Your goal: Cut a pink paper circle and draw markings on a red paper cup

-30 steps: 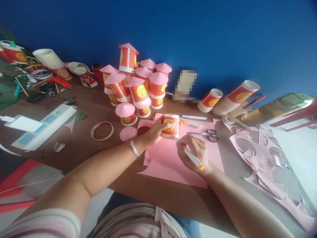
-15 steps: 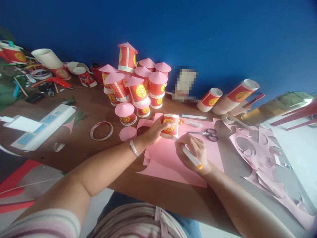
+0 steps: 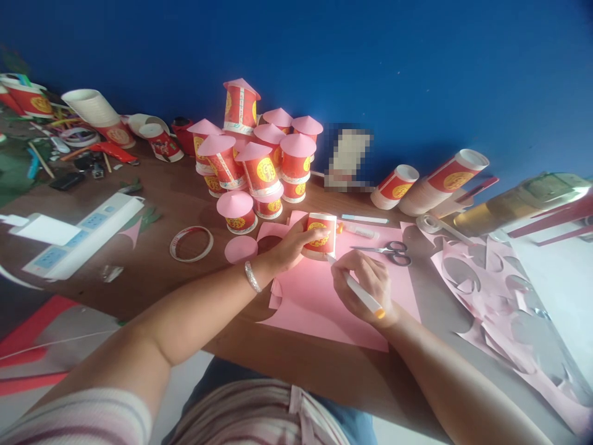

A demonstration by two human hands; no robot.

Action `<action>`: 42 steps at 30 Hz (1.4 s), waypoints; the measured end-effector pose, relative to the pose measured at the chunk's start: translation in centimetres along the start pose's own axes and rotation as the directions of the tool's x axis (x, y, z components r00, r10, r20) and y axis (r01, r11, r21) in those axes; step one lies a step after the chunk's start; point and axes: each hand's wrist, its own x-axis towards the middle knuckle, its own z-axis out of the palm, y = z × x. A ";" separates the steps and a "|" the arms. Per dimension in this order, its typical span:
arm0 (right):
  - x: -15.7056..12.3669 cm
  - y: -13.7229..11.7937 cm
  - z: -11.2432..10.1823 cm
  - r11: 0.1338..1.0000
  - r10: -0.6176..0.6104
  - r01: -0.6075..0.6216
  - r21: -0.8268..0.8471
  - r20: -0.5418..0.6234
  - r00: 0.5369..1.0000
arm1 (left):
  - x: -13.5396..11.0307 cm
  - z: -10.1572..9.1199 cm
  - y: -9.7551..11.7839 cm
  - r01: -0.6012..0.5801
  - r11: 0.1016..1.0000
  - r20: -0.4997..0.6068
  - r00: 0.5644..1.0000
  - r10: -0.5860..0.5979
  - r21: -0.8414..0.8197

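Note:
My left hand (image 3: 296,246) is wrapped round a red paper cup (image 3: 327,241) with a yellow round emblem and a white seam strip. In my right hand (image 3: 364,281) is a white marker pen (image 3: 364,295) with an orange end. Its tip is at the white band along the cup's lower edge; whether it touches I cannot tell. Both hands are over a pink paper sheet (image 3: 324,315). Scissors (image 3: 391,249), a capped marker (image 3: 364,219) and a clear tube (image 3: 360,230) lie just beyond. A pink paper disc (image 3: 241,249) is left of my left hand.
Red cups with pink cone roofs (image 3: 259,167) are stacked at the back. A tape roll (image 3: 191,245) and a power strip (image 3: 83,235) lie left. Nested cups (image 3: 445,182) lean at back right, near a bottle (image 3: 514,201). Pink paper scraps (image 3: 491,296) cover the right side.
My right hand and the marker have shifted slightly right and down beside the cup. My left hand keeps its hold on the cup. The whole view has moved a little.

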 end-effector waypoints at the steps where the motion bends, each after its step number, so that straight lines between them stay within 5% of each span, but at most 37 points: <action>1: 0.0 0.0 0.0 1.000 -0.004 0.004 0.000 -0.001 1.000 | 0.0 0.0 0.0 -0.001 1.000 -0.003 1.000 0.001 -0.001; 42: -0.1 0.1 0.1 1.000 0.005 -0.005 -0.021 0.014 1.000 | 0.1 -0.1 -0.1 -0.007 0.999 -0.018 1.000 0.006 -0.046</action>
